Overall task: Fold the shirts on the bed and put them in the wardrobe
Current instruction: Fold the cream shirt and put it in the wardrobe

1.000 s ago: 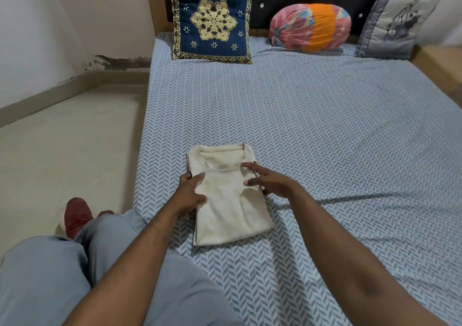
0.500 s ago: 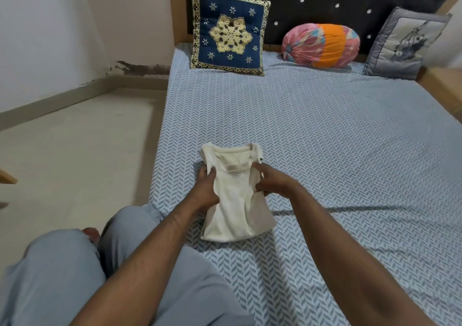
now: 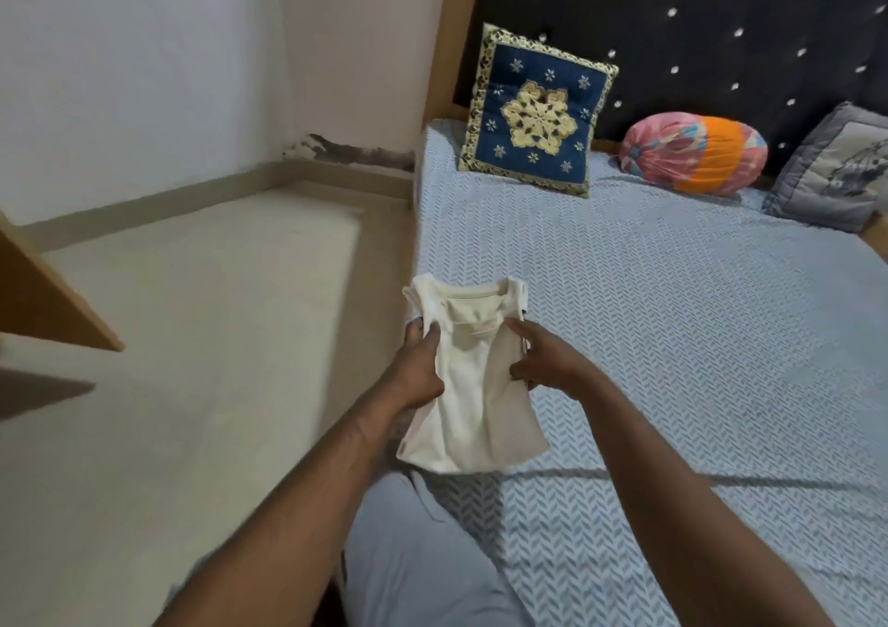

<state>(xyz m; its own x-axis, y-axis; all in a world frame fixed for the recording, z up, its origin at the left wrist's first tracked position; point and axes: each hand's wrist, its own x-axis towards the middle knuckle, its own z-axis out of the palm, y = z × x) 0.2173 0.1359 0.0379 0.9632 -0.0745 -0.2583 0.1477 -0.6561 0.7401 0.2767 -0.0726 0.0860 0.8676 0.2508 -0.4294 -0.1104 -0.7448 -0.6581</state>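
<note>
"Since the shirt (image 3: pixel 473 415) is already folded into a small cream bundle, why grip it from both sides?"

"So the folds don't drop open, I'd say. The left hand (image 3: pixel 420 367) pinches the left edge with its thumb on the front. The right hand (image 3: pixel 543 362) has its fingers curled onto the opposite edge. The bundle hangs between the two hands, with the collar end beyond the fingertips and the hem sagging back toward the wrists."

"Is it resting on the bed (image 3: pixel 672 338)?"

"It looks lifted off, held over the bed's near edge just ahead of the person's knee. I can't tell whether the hem brushes the sheet."

"And where does it go?"

"The wardrobe, by the task. A wooden panel (image 3: pixel 48 299) juts in well off to the left of the left hand. It may be one of the wardrobe's doors, but I can't tell. My guess is the carry comes next. A two-sided hold keeps the stack flat, and if one hand went slack the middle would slump."

"Any other shirts?"

"None that I can see on the sheet. There are only cushions (image 3: pixel 536 112) far beyond the hands, against the headboard."
</note>
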